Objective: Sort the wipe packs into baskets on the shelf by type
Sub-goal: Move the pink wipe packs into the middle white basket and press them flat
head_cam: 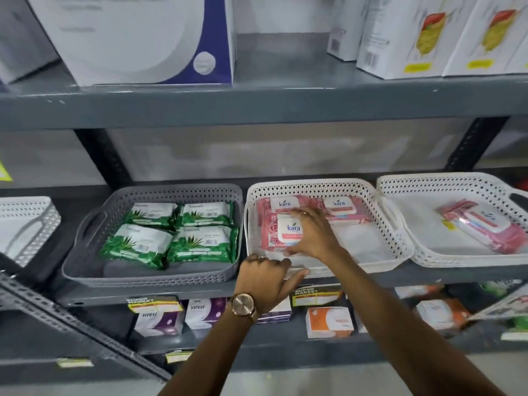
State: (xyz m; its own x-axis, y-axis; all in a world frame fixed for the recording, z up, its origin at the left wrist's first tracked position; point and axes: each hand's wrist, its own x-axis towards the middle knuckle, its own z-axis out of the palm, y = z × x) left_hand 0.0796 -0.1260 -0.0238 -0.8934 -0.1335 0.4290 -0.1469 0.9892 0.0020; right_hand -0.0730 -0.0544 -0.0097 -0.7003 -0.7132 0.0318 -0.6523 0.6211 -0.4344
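Note:
Three baskets stand side by side on the middle shelf. The grey basket [85, 270] holds several green aloe wipe packs [137, 244]. In the middle white basket [397, 241] lie three pink rose Kara packs. My right hand [314, 232] reaches into it, fingers and thumb around the front-left Kara pack [275, 234], which lies flat on the basket floor. My left hand [265, 277], with a watch on the wrist, rests on this basket's front rim, fingers curled over the edge. The right white basket [400, 190] contains one longer pink pack [491, 227].
Another white basket [31, 221] sits at the far left of the shelf. Large white boxes [137, 38] stand on the shelf above. Small boxed goods [328, 321] fill the shelf below. A grey perforated upright [71, 318] slants across the lower left.

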